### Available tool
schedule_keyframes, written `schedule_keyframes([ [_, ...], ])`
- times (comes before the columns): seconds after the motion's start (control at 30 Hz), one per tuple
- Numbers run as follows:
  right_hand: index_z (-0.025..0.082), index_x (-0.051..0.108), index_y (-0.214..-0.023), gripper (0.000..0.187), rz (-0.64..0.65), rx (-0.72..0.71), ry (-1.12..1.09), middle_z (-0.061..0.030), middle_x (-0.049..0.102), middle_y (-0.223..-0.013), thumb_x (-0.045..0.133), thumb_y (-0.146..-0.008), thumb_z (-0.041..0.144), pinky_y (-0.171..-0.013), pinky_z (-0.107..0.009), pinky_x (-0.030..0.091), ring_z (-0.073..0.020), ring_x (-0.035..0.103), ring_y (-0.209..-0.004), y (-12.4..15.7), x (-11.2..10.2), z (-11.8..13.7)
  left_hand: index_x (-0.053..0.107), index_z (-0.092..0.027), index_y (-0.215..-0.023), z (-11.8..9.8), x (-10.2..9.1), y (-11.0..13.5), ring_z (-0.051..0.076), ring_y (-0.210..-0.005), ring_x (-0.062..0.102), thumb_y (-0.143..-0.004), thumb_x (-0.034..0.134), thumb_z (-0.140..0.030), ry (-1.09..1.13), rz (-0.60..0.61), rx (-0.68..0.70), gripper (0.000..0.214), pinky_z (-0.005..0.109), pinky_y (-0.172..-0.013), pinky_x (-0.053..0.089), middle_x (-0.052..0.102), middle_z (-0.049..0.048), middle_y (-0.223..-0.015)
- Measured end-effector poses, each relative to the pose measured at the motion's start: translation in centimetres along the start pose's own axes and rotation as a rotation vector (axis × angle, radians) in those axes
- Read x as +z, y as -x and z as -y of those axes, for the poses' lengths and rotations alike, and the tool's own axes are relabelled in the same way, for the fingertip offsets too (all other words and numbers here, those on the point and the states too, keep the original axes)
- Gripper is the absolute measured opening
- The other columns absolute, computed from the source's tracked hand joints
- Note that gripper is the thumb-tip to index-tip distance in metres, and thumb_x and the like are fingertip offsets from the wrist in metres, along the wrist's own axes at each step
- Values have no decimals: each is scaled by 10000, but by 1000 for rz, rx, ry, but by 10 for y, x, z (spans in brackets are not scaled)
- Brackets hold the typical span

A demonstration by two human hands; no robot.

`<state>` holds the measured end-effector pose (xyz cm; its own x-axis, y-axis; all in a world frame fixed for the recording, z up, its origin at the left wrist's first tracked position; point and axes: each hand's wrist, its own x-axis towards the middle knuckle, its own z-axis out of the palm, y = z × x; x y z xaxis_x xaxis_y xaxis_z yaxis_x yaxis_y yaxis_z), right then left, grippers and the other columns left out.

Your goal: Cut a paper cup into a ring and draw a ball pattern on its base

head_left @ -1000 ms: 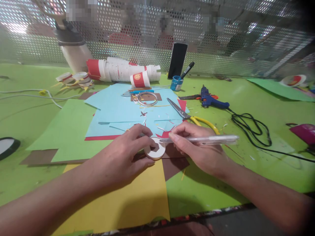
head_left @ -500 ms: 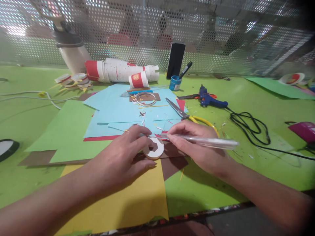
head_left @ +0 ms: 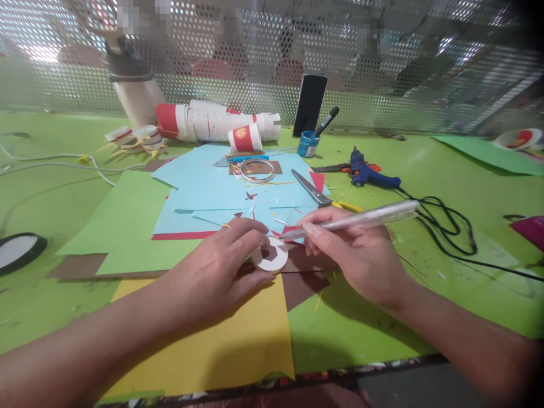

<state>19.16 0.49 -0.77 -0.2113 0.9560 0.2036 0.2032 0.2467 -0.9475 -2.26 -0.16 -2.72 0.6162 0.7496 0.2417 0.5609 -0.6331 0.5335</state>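
My left hand steadies a small white disc between thumb and fingers. A dark brown many-sided paper piece shows on the disc's face, partly under my fingertips. My right hand is closed around a clear pen, whose tip is at the disc's upper right edge; whether it touches cannot be made out. Beneath the hands lie brown paper and a yellow sheet. Scissors with yellow handles lie just beyond my right hand, which partly covers them.
Light blue sheets with paper scraps and a ring lie ahead. Stacked paper cups, a blue jar and an upright phone stand behind. A blue glue gun with a black cord is at right.
The pen's back end has risen, so the pen slants more steeply, with its tip near the disc's upper edge. My left hand still holds the disc. The whole view has shifted slightly.
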Motion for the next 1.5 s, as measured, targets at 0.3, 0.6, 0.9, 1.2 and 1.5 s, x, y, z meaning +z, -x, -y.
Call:
schedule_keyframes([
  [0.3,164,650,-848,98,37,-1,39,25,649,-711,575,-893,207,-577,-158,494,-73,592,-636,3,0,-5,580,-187,-1055,3,4,-1,199,-1032,522,-927,524,-232,-14,-15,38,147,362,-859,460,515,82,-1177],
  [0.6,187,646,-882,117,95,-3,100,14,639,-767,563,-913,263,-621,-215,486,-103,590,-692,4,-1,-10,593,-187,-1052,4,6,-2,207,-1031,517,-932,509,-224,-34,4,50,151,384,-872,465,517,91,-1172],
  [0.9,192,613,-904,87,110,0,120,23,623,-755,557,-914,258,-601,-202,474,-91,571,-655,4,-1,-11,615,-183,-1042,5,6,-1,216,-1021,512,-951,482,-216,-55,14,75,165,390,-856,468,519,102,-1157],
  [1.2,183,607,-925,142,209,-38,151,26,609,-757,475,-950,227,-596,-191,457,-89,561,-680,0,-4,-7,621,-194,-1001,4,5,2,230,-999,546,-927,505,-200,-96,-2,83,137,378,-801,499,536,118,-1176],
  [1.5,172,594,-923,107,208,36,96,52,565,-693,517,-927,246,-516,-195,415,-60,483,-547,0,-2,-10,605,-188,-983,2,4,2,226,-1012,535,-940,484,-190,-94,30,69,128,385,-802,477,517,112,-1219],
])
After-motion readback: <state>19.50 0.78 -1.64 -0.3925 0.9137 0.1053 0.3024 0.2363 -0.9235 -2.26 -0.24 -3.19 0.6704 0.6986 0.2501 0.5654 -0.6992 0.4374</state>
